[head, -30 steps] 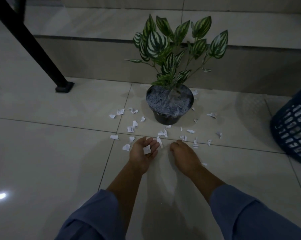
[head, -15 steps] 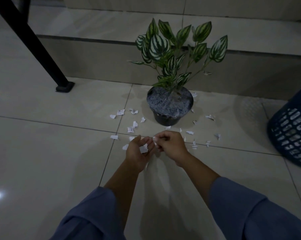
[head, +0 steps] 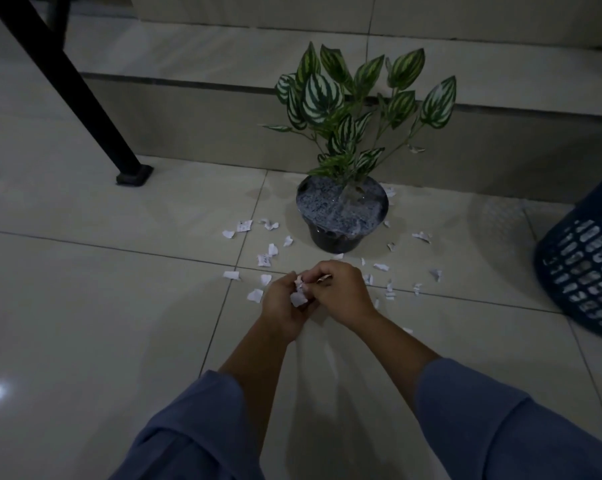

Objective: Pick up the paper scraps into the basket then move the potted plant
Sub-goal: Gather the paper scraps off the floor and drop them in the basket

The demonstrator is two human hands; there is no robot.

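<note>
On the floor, front of the pot: paper scraps (head: 264, 260) lie loose on the tiles, mostly in an arc left, front and right of the potted plant (head: 341, 220). A few sit behind it near the step (head: 195, 109).
Wad (head: 298, 296): small white clump of gathered pieces in the cupped palm of the left hand (head: 280, 308), just above the floor (head: 84, 306).
Left hand: fingers curled round the wad, grasping it.
Right hand (head: 342, 294): touching the left hand, fingertips pinching one scrap (head: 323, 279) right at the wad.
Change: a second ago the right hand was down on the tiles at a scrap and the left hand lay palm-up with a single piece. Half a second ago the right hand was coming across. Now the hands are together and the wad looks bigger.
Meaning: one pick-and-transfer cycle looks nearly done. Pieces are being batched in the palm, not carried one at a time.
Basket (head: 583, 271): dark blue lattice wall, far right, well apart from both hands. Contents not readable.
Progress: early, I'd say. Many scraps are still down and the plant is unmoved.
Next: probably more picks, then one dump into the basket.
Surround: black leg (head: 84, 98) upper left, blue sleeves (head: 500, 427) at the bottom.
</note>
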